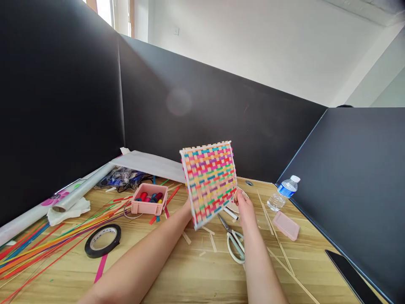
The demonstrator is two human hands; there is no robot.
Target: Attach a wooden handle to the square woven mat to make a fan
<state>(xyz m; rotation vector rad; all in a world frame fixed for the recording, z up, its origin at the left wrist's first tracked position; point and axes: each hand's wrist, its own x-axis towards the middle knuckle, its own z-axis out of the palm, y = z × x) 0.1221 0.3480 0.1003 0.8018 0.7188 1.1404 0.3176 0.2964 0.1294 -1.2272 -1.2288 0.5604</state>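
A square mat woven from multicoloured strips (209, 181) is held upright above the wooden table (196, 278). My left hand (189, 207) sits behind its lower left edge, mostly hidden by the mat. My right hand (244, 207) pinches its lower right corner. White-handled scissors (234, 242) lie on the table just below my right hand, with short cut strip ends scattered around them.
A pink tray of coloured spools (149, 199), a black tape roll (103, 240) and a fan of long coloured strips (47, 245) lie to the left. A water bottle (282, 193), pink case (286, 225) and phone (351, 274) lie to the right. Black partitions (190, 105) enclose the desk.
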